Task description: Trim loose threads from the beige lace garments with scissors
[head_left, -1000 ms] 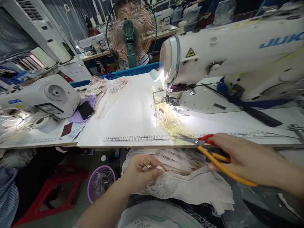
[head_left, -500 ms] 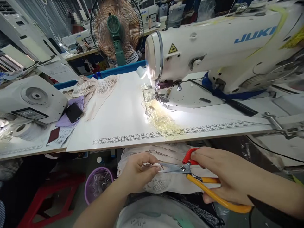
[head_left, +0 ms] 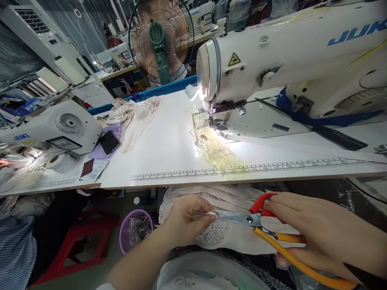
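My left hand pinches a small bit of pale lace fabric that lies heaped on my lap below the table edge. My right hand grips scissors with a red upper handle and a yellow lower one. The steel blades point left and their tips reach my left fingertips. Whether the blades are cutting the pinched piece cannot be told.
A white Juki sewing machine stands on the white table with a printed ruler along its front edge. Lace pieces, a phone and a second machine lie left. A purple bin and red stool sit on the floor.
My right hand brought the scissors down from the table edge to my lap and leftward until the blades met my left fingertips. My left hand has stayed pinched on the fabric.
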Available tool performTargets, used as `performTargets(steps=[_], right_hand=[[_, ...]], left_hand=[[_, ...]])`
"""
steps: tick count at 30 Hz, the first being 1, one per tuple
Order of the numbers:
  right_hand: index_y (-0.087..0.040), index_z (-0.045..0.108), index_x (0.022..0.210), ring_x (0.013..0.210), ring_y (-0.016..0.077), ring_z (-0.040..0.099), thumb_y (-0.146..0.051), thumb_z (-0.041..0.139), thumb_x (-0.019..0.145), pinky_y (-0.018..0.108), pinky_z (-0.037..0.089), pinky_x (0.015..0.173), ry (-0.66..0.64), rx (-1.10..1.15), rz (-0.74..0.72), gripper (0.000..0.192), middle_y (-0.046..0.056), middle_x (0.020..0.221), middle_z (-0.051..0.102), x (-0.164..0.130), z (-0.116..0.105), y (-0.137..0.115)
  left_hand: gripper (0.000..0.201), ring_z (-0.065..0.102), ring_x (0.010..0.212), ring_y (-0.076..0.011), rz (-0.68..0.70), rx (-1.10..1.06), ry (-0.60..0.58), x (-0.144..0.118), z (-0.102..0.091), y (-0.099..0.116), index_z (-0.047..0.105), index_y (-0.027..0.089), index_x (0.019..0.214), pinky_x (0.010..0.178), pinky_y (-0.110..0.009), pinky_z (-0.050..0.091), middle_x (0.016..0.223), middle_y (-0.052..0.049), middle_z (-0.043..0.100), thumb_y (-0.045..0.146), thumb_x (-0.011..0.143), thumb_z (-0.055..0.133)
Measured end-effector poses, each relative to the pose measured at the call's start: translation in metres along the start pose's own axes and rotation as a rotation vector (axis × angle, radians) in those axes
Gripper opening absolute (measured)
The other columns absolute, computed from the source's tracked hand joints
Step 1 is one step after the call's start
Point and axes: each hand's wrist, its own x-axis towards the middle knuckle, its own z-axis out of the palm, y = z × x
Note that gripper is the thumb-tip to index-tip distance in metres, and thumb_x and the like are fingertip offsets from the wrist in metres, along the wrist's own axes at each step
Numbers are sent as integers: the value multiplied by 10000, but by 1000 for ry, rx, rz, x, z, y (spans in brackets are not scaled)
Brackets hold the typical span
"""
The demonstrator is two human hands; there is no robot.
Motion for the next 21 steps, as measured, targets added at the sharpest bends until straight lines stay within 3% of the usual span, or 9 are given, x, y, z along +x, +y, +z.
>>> performTargets(steps=[6,11,16,21], right_hand=[[-230,585,776,624,213,580,-542,734,612,316,456,469,10,-66,-40,383,34,721,600,6,-6,-10],[-226,597,824,707,226,580,-433,722,663,336,466,565,-24,-124,0,290,46,798,604,4,-6,-11],[-212,603,838,671,240,569,-441,667,693,350,437,532,-108,-131,0,278,42,766,588,4,-8,-12],[-229,613,838,693,250,574,-478,658,686,378,443,567,-202,-86,89,295,33,777,591,5,-9,-15]], left_hand=[[63,616,690,-168,-6,-29,7,-1,0,0,622,125,710,633,-253,486,773,-100,674,174,750,626],[65,616,683,-166,-20,-7,2,0,-1,1,636,125,710,624,-248,486,757,-95,672,181,741,635],[80,587,624,-155,-115,-61,-50,2,-2,2,645,110,700,572,-248,472,716,-92,646,186,722,647],[88,552,553,-132,-184,-120,-76,2,-1,4,638,106,694,508,-238,450,680,-73,615,191,711,645]])
